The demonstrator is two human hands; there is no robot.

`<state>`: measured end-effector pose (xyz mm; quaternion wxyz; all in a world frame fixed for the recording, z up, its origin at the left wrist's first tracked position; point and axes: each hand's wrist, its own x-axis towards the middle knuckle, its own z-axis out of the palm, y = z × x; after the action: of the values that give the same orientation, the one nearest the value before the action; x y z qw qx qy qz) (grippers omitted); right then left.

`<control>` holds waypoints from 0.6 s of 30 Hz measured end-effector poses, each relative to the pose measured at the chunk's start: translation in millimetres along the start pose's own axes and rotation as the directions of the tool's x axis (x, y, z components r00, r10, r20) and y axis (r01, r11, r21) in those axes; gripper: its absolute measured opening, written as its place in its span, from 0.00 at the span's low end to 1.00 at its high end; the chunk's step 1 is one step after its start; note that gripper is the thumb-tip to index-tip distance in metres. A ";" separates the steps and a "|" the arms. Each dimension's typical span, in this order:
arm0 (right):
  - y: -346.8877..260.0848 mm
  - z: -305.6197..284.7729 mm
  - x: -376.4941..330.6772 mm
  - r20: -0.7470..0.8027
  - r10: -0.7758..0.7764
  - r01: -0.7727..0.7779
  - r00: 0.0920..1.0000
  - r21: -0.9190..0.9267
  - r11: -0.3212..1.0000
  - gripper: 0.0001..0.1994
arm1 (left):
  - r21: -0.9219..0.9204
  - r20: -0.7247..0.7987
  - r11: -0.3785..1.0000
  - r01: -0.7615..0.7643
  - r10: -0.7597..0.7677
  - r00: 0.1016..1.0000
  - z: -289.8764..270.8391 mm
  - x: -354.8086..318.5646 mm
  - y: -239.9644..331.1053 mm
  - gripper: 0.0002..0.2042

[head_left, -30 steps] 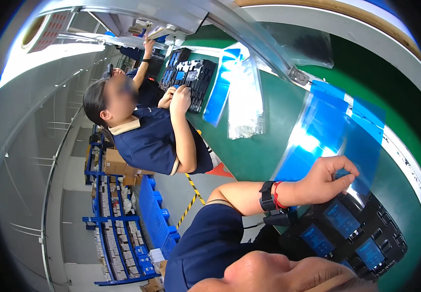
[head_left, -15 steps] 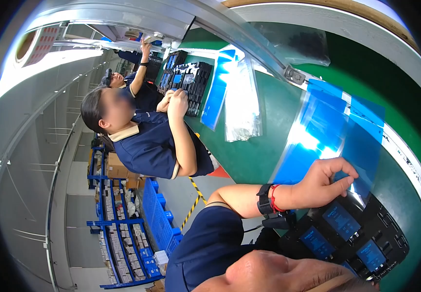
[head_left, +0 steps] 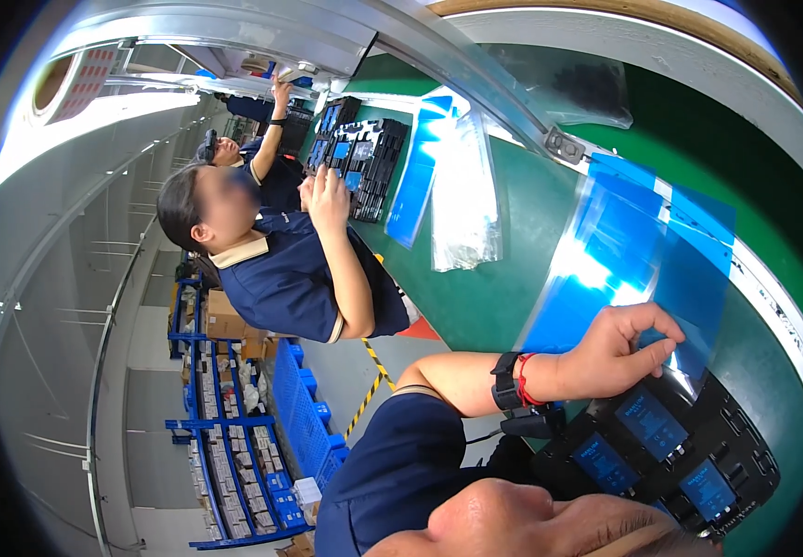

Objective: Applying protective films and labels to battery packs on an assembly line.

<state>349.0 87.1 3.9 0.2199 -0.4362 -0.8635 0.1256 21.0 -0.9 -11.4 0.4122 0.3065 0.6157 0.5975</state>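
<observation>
My left hand [head_left: 616,351] is raised over the near end of the green bench, with a black band and a red cord at its wrist. Its fingers are curled, thumb and index tip close together; what they pinch, if anything, is too small to make out. Just below the fingertips, a greyish clear piece [head_left: 683,382] reaches toward a black tray [head_left: 743,420]. Several flat blue rectangular parts, such as this blue part [head_left: 652,422], sit in the tray's recesses. Beyond the hand lie glossy blue film sheets [head_left: 605,223]. My right hand is out of view.
A co-worker [head_left: 281,269] handles parts at another black tray [head_left: 378,172]; a second person stands farther off. Clear plastic bags [head_left: 464,200] lie on the green bench [head_left: 531,200]. A metal rail [head_left: 475,74] crosses above it. Blue shelving [head_left: 234,446] holds boxes.
The nearer co-worker's hands have shifted slightly down and left, uncovering more of their tray. My left hand has stayed nearly still.
</observation>
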 end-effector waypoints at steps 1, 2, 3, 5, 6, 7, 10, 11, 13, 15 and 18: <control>0.2 -0.3 0.0 0.003 0.007 -0.007 1.000 -0.002 1.000 0.12 | 0.001 0.000 1.000 0.000 0.000 1.000 -0.1 -0.1 0.6 0.06; 0.7 -0.2 0.1 0.003 0.007 -0.007 1.000 -0.001 1.000 0.12 | 0.012 0.001 1.000 0.003 -0.003 1.000 -0.4 -0.4 1.2 0.06; 1.6 0.2 0.4 -0.005 -0.012 0.012 1.000 0.000 1.000 0.12 | 0.022 0.002 1.000 0.006 -0.006 1.000 -0.7 -0.5 1.8 0.06; 2.9 0.5 -0.1 -0.014 -0.029 0.029 0.999 0.001 1.000 0.12 | 0.021 0.000 1.000 0.005 -0.005 1.000 0.1 -0.2 1.8 0.06; 3.5 0.3 -1.0 -0.008 -0.015 0.015 1.000 0.001 1.000 0.12 | 0.018 -0.003 1.000 0.003 -0.003 1.000 0.5 -0.1 1.9 0.06; 3.7 0.2 -1.8 -0.002 -0.002 0.002 1.000 0.002 1.000 0.12 | 0.019 -0.003 1.000 0.002 -0.002 1.000 0.4 -0.3 2.2 0.06; 4.2 0.0 -2.6 0.004 -0.009 0.009 1.000 -0.022 1.000 0.12 | 0.009 -0.006 1.000 0.003 -0.003 1.000 0.4 -0.5 2.0 0.06; 4.7 0.1 -2.9 0.004 -0.008 0.008 1.000 -0.022 1.000 0.12 | 0.008 -0.003 1.000 -0.003 0.003 1.000 0.6 0.0 1.1 0.06; 4.7 0.4 -3.4 0.003 -0.004 0.004 1.000 -0.027 1.000 0.12 | 0.007 -0.002 1.000 -0.011 0.011 1.000 0.6 -0.2 0.7 0.06; 3.7 0.8 -4.0 -0.006 -0.004 0.004 1.000 -0.024 1.000 0.12 | 0.007 -0.003 1.000 -0.028 0.028 1.000 0.1 -1.3 1.6 0.06; 5.5 1.4 -4.6 -0.008 0.000 0.000 1.000 -0.025 1.000 0.12 | 0.010 -0.002 1.000 -0.022 0.022 1.000 0.7 -0.3 0.6 0.05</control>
<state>354.6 86.6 -0.8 0.2178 -0.4393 -0.8642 0.1131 21.7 -0.7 -10.7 0.4035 0.3148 0.6157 0.5992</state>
